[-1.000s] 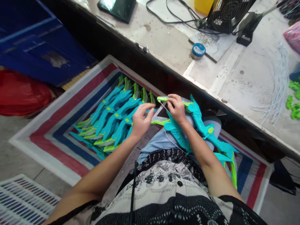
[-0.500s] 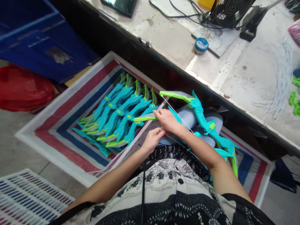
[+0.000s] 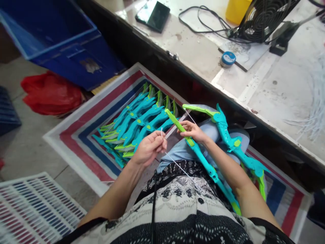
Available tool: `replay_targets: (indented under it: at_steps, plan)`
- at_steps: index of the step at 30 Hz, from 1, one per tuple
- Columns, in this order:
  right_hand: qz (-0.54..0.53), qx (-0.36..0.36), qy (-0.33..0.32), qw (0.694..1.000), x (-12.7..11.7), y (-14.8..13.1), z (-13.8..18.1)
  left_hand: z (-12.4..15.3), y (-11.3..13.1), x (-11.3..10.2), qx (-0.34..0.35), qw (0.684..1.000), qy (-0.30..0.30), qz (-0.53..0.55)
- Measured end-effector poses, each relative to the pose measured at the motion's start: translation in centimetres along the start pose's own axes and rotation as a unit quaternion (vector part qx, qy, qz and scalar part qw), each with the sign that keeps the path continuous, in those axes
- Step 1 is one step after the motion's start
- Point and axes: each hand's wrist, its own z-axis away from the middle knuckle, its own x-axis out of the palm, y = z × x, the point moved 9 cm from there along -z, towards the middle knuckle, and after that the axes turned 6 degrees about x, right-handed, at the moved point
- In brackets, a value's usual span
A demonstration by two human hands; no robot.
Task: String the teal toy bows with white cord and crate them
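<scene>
My left hand [image 3: 149, 146] pinches the end of a thin white bowstring [image 3: 179, 166], a short tip standing up above the fingers. The string runs slantwise down to the right in front of my shirt. My right hand [image 3: 195, 132] is closed around the lime-green limb of a teal toy bow [image 3: 208, 168], which lies slantwise across my lap. A second toy bow [image 3: 222, 131], with its string fitted, rests over my knees beyond my right forearm. Left of my hands, several similar toy bows [image 3: 134, 117] lie side by side in a crate with a striped lining [image 3: 76, 130].
A worktable [image 3: 195, 56] runs along the far side, with a fan [image 3: 265, 20], a small blue-lidded jar [image 3: 228, 59] and a bundle of white strings [image 3: 311, 101]. A blue bin [image 3: 73, 54], a red bag [image 3: 50, 95] and a white slatted basket [image 3: 38, 210] stand at left.
My hands have moved apart; the left has drawn the string end up and left. The held bow has swung round, its green tip now pointing up and away. The camera view has shifted left.
</scene>
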Motion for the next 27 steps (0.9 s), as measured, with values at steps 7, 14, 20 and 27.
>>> replay_targets:
  at_steps: [7, 14, 20, 27]
  plan:
    - [-0.025, 0.003, 0.015, 1.0, -0.6, 0.5, -0.1, -3.4, 3.7, -1.6, 0.092, 0.982, 0.097, -0.136]
    - [-0.033, 0.007, 0.021, 0.999, -0.7, 0.6, -0.3, -4.3, 6.6, -1.5, 0.161, 0.943, 0.113, -0.27]
    - [-0.033, 0.006, 0.024, 0.999, -0.8, 0.5, -0.2, -5.0, 7.7, -0.7, 0.188, 0.916, 0.088, -0.342]
    - [-0.044, 0.001, 0.026, 0.999, -0.9, 0.6, -0.1, -5.2, 8.0, -0.1, 0.198, 0.918, 0.055, -0.34]
